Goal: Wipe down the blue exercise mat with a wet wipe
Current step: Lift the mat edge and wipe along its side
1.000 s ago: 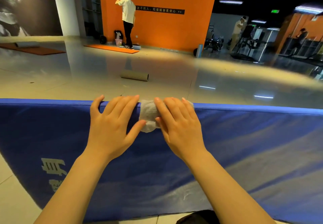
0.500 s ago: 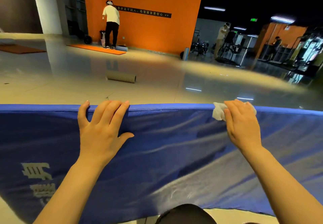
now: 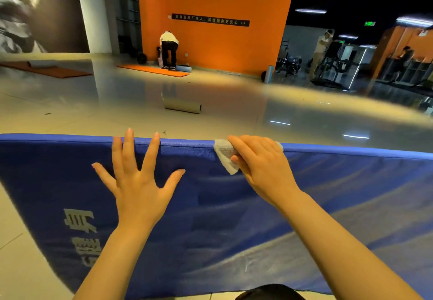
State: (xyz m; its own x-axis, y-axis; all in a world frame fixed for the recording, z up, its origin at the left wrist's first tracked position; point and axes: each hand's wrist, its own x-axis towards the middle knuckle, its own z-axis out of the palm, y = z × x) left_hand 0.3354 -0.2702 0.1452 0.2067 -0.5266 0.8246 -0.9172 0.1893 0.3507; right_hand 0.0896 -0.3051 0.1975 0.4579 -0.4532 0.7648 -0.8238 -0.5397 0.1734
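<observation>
Right hand (image 3: 260, 163) slid wet wipe (image 3: 226, 156) back left along blue mat (image 3: 328, 206) far edge, gripping it. Left hand (image 3: 138, 177) now splayed flat on mat.

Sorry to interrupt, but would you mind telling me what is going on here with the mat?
A person is wiping down a blue exercise mat on the gym floor. The right hand holds a folded white wet wipe at the mat's far edge. The left hand lies flat beside it with fingers spread, apparently steadying the mat. A rolled grey mat lies on the floor beyond.
</observation>
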